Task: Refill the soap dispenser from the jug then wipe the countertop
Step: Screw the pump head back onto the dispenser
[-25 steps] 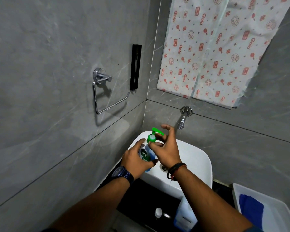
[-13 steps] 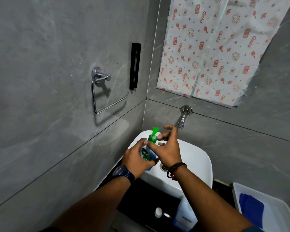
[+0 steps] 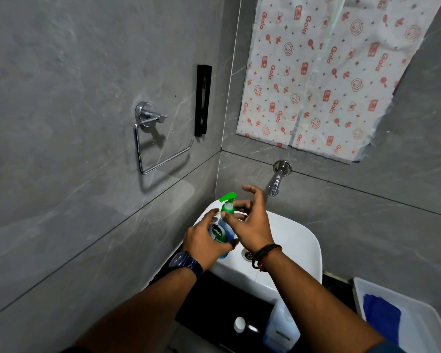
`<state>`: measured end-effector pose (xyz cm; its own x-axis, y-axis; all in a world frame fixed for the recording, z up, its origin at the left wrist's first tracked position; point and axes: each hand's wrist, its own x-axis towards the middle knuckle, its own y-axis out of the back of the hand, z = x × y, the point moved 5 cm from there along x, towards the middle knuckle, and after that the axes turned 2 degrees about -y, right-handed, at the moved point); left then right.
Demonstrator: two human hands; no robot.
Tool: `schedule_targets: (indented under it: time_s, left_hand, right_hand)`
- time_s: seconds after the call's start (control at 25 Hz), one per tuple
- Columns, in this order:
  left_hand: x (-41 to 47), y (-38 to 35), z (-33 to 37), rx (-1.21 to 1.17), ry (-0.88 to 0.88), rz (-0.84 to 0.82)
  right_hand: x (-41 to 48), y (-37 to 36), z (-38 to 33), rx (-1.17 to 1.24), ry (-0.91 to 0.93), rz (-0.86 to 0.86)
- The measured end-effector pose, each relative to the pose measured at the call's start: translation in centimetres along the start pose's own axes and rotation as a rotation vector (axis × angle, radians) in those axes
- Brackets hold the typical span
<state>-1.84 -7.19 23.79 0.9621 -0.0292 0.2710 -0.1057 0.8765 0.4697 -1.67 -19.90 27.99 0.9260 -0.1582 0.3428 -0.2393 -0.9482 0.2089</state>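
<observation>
One dispenser [image 3: 220, 233] is held over the sink's [image 3: 295, 240] left rim, body gripped by the left hand [image 3: 204, 244], pump collar pinched by the right hand's [image 3: 253, 231] fingers [image 3: 243, 205]. Its base is hidden; the jug [image 3: 281, 329] is cut off below.

Both forearms stretched forward, and the left hand [image 3: 204, 242] wrapped its fingers round the soap dispenser [image 3: 220, 233]. The right hand [image 3: 253, 225] pinched the top of it between thumb and forefinger, with the other fingers lifted and splayed.
</observation>
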Motion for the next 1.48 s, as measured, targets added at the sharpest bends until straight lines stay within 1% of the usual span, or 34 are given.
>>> schedule_targets:
  time_s: [0.08,0.24,0.4,0.56,0.68,0.88,1.0,1.12,1.2,1.24,1.32,1.36,1.48]
  left_hand:
    - [-0.1,0.0,0.1,-0.002,-0.015,0.010]
    - [0.1,0.0,-0.1,0.016,0.001,0.008]
    - [0.0,-0.1,-0.1,0.004,-0.031,0.028]
    - [0.1,0.0,-0.4,-0.033,-0.027,0.026]
    - [0.2,0.0,-0.7,-0.027,-0.026,0.030]
    - [0.2,-0.1,-1.3,0.039,-0.027,0.087]
    - [0.3,-0.2,-2.0,0.035,-0.019,0.084]
    - [0.5,-0.1,-4.0,0.014,-0.001,0.053]
    - [0.4,0.0,-6.3,0.028,0.033,0.061]
    - [0.3,0.3,-7.6,0.035,0.050,0.095]
    - [0.2,0.5,-10.7,0.053,0.084,0.165]
    - [0.1,0.5,-12.4,0.066,0.095,0.190]
    - [0.4,-0.4,-17.7,0.005,0.161,0.195]
  right_hand:
    - [0.0,0.1,-0.1,-0.048,-0.008,0.040]
    - [-0.1,-0.3,0.1,0.031,-0.024,-0.038]
    - [0.1,-0.2,0.0,-0.033,-0.051,0.046]
    - [0.2,-0.6,0.7,0.043,-0.086,-0.063]
    - [0.1,-0.7,1.0,0.015,-0.104,-0.010]
    - [0.2,-1.4,1.5,0.022,-0.149,0.075]
    - [0.2,-1.9,1.4,-0.007,-0.142,0.080]
    - [-0.3,-3.1,1.8,-0.083,-0.116,0.023]
    - [-1.3,-3.9,3.0,-0.096,-0.072,0.008]
    - [-2.0,-4.1,4.0,-0.109,-0.054,0.025]
    - [-3.4,-4.9,7.1,-0.190,-0.044,0.052]
    - [-4.2,-5.5,9.1,-0.260,-0.050,0.031]
    - [-6.2,-8.4,15.8,-0.494,-0.079,-0.167]
